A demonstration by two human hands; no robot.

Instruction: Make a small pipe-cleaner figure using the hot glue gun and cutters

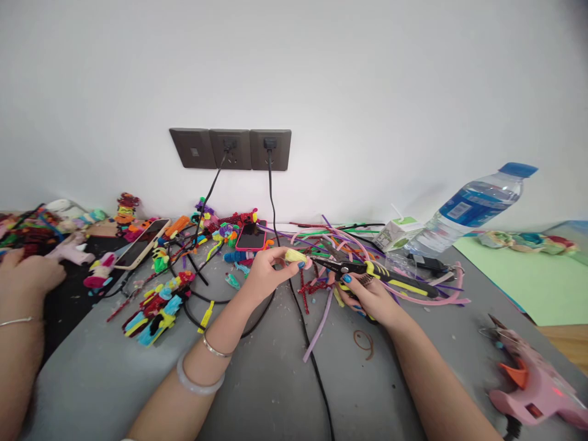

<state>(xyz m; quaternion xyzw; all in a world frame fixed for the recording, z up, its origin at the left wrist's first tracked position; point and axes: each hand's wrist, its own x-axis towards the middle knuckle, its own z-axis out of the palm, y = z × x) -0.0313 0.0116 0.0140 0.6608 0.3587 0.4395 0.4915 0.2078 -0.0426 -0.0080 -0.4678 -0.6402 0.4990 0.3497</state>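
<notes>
Between its thumb and fingers, my left hand (pixel 269 274) pinches a small yellow fuzzy piece (pixel 295 256) with a pink end. My right hand (pixel 365 297) is wrapped round black-and-yellow pliers (pixel 399 280). Their dark jaws point left and meet the pink end of the piece, though whether they grip it is too small to tell. Loose pipe cleaners in purple, pink, red and green lie behind and under both hands, among them a lilac one (pixel 320 327). A brown curled strip (pixel 364 345) rests on the grey table (pixel 266 392) near my right wrist.
A pink glue gun (pixel 533 380) lies at the right edge. Behind stand a water bottle (pixel 478 211) and a drink carton (pixel 399 234). Black cables run from the wall sockets (pixel 230 149) across the table. Pipe-cleaner figures (pixel 158 309), phones (pixel 143 244) and another person's hand (pixel 30 278) are at left.
</notes>
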